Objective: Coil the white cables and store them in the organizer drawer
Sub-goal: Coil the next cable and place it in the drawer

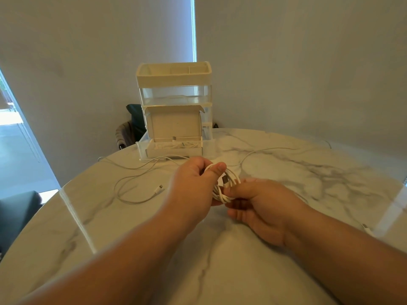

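A coiled white cable point(229, 177) hangs between both hands over the marble table point(286, 172). My left hand point(196, 183) grips the coil's top with thumb and curled fingers. My right hand point(257, 201) pinches its lower side, where a USB plug shows. A second white cable point(132, 188) lies loose on the table to the left, its small plug near my left hand. A third cable point(264, 150) trails off to the right. The white organizer point(174, 84) stands at the far edge, its bottom drawer point(174, 148) pulled open with white cables and an open white box inside.
Dark chairs point(132, 124) stand behind the table at the left of the organizer, and another dark seat point(15, 212) sits at the near left. A small white plug point(366, 228) lies near the right table edge. Bare marble spreads in front of my arms.
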### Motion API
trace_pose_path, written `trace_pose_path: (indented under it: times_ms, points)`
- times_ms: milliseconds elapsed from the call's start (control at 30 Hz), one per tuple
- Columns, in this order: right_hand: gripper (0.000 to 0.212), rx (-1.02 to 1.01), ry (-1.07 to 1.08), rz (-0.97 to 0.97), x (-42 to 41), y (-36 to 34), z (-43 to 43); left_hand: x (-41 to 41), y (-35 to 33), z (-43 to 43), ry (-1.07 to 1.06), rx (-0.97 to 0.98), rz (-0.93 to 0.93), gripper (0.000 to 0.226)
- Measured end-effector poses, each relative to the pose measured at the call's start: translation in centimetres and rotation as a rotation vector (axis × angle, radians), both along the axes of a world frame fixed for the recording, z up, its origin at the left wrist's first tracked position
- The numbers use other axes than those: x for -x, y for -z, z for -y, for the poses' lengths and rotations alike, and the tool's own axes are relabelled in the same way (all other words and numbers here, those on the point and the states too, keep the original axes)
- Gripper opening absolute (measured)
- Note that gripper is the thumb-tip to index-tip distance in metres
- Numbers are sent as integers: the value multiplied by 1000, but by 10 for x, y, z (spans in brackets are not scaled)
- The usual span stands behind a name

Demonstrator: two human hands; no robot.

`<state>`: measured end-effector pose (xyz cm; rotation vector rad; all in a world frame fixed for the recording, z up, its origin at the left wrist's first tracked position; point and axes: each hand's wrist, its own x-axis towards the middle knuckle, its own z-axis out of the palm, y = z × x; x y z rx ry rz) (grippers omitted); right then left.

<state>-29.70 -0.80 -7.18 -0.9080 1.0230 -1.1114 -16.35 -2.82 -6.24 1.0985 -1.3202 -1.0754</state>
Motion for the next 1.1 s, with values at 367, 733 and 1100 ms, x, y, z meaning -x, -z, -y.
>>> trace_pose_path:
  times_ms: [367,733,1100]
  points:
    - [48,117,111,34,-2,-8,-3,1,3,3,37,-116,55,26]
    - [16,703,109,-857,4,-4,-9,-2,0,4,1,-133,118,25]
    - [12,551,410,-333,4,-6,0,10,-1,0,119,-366,-344,19]
